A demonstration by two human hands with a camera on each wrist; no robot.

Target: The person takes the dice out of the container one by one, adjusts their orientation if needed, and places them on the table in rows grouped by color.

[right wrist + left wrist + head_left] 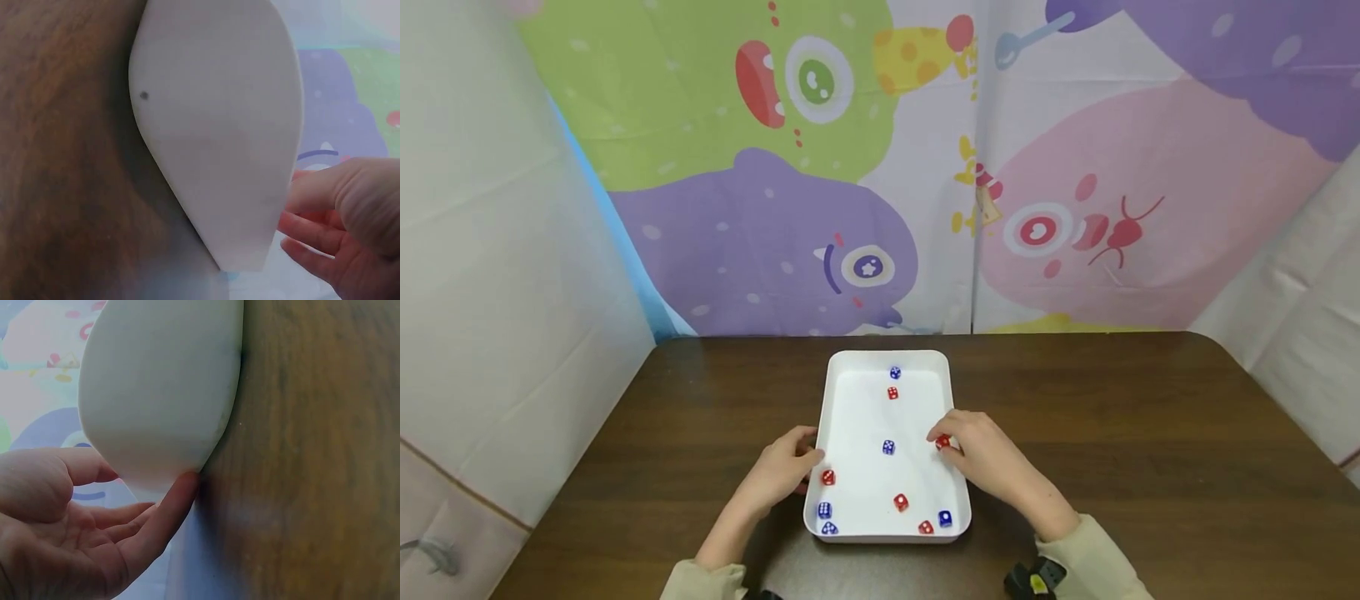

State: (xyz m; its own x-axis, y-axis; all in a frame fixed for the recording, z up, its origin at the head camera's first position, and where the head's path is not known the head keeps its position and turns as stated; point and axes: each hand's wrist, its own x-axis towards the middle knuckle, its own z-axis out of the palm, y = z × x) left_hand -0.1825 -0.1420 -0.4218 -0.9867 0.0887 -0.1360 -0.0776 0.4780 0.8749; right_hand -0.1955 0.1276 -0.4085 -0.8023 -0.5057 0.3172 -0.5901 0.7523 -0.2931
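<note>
Resting lengthwise on the dark wooden table (1112,433), the white tray (853,417) sits right in front of the person, with a hand at either side of it. At nine o'clock, the left hand (775,471) grips the tray's edge, thumb at the rim and a finger reaching down to the foot of the wall. Over at three o'clock, the right hand (988,457) bends across the rim, thumb and forefinger pinching a red die (942,442), partly hidden from me. Taking the tray as a dial, I see a blue die (895,372) at twelve with a second red die (892,393) just inside it, and a centre blue die (888,447). Another red die (828,477) lies at eight; two blue dice (824,510) crowd the corner at seven. A single-pip red die (901,502) is near six, while a corner red die (926,527) and a single-pip blue die (945,518) sit near five. Beyond the table, at twelve, hangs a cartoon-monster curtain (760,242).
</note>
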